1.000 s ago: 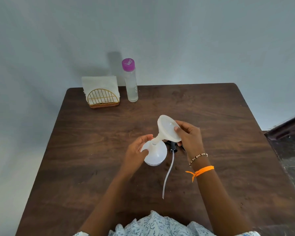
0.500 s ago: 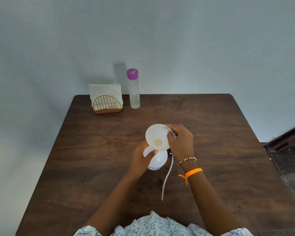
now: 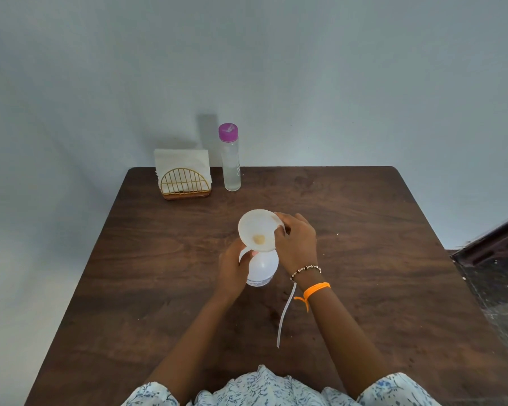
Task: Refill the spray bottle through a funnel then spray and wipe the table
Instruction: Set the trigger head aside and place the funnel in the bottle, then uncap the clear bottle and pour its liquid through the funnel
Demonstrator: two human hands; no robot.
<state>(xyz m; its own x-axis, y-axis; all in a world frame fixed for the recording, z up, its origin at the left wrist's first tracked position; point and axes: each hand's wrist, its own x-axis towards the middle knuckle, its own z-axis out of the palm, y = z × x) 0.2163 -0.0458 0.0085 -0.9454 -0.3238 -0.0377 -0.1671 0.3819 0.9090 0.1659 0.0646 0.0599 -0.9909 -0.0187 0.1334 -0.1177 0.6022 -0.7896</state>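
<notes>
Near the middle of the dark brown wooden table (image 3: 364, 259), a round translucent white plastic spray bottle (image 3: 261, 269), upright, neck open, with a white plastic funnel (image 3: 257, 230) set in its mouth, bowl facing up toward the camera and a pale brownish patch low in the bowl. Against the bottle's left side, the left hand (image 3: 232, 271), fingers curled round the body and the funnel's stem, gripping. On the funnel's right rim, the right hand (image 3: 295, 244), thumb and fingers pinching the edge; a beaded bracelet and an orange band on that wrist. Compared with half a second ago, much the same hold, funnel more squarely over the bottle; a full second ago, funnel tilted and only partly seated. Just right of the bottle, under the right wrist, a thin clear dip tube (image 3: 283, 317) lying on the wood, its head hidden by the hand. At the far left edge, well apart, a gold wire napkin holder with white paper napkins (image 3: 184, 177), and just beside it a tall clear bottle with a purple cap (image 3: 230, 159), upright. At the near edge, a blue-patterned white garment.
</notes>
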